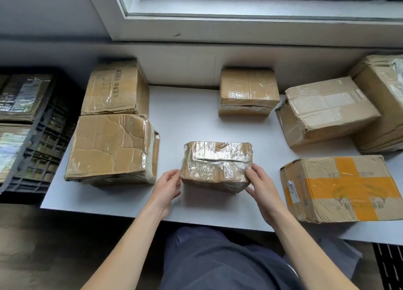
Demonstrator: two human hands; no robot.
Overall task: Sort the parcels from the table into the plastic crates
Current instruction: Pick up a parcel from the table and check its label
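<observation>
Left hand (pixel 168 185): fingers curled against the left end of a small brown cardboard parcel wrapped in shiny clear tape (pixel 216 165), thumb at its upper edge.
Right hand (pixel 259 185): the mirror of it, thumb pressed on the near right corner, fingers tucked around the right end.
- A two-sided clamp suits a slick, crumpled wrap that one hand could lose.
- The parcel sits low centre of the frame. A shadow shows under its near edge, so it reads as tipped or just clear of the white tabletop (pixel 185 115). I cannot tell which.

Outward, left of frame:
- A large creased cardboard box (pixel 111 147) is just beside the left hand.
- Behind it, and touching it, is a box with black printed characters (pixel 115 88).
- Both line the tabletop's left edge, nearest the black plastic lattice crate (pixel 43 137).
- The crate stands at far left, off the tabletop, and already holds flat parcels (pixel 21 97).
- It is the likely destination, a sideways carry to the left.

Outward, right of frame:
- Lower right is a box crossed with orange tape (pixel 342 187).
- Above it is a taped box lying askew (pixel 325 112), which leans on a tall box at the frame's edge (pixel 383 102).
- Upper centre, a small squat box (pixel 246 91) stands alone.

Room:
- The tabletop is pushed against a pale wall under a white window sill (pixel 218 27), in flat daylight.
- The floor is dark, with a black grille (pixel 390 265) at lower right.
- The person's dark trousers fill the bottom centre.
</observation>
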